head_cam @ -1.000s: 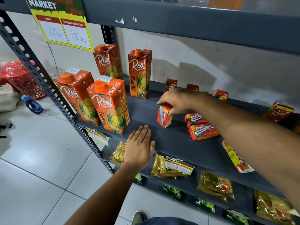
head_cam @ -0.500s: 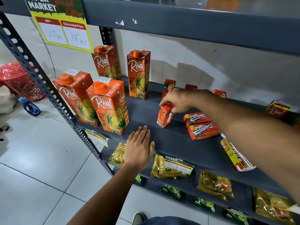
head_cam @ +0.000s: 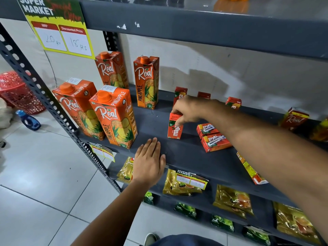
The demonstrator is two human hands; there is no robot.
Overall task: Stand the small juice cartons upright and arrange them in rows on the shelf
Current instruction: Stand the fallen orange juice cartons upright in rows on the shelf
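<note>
small carton (head_cam: 175, 127) now upright, was tilted 0.5 s ago | right hand (head_cam: 190, 110) pinching its top, mid-shelf (head_cam: 195, 157) | left hand (head_cam: 149, 162) flat, open on near edge | two cartons (head_cam: 212, 137) lying right

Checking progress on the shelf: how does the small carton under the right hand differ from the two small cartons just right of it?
The held small carton stands upright, while the two lying cartons are flat on their sides. The right hand touches the held one; the lying pair is untouched. All are red-orange, on the same shelf.
</note>
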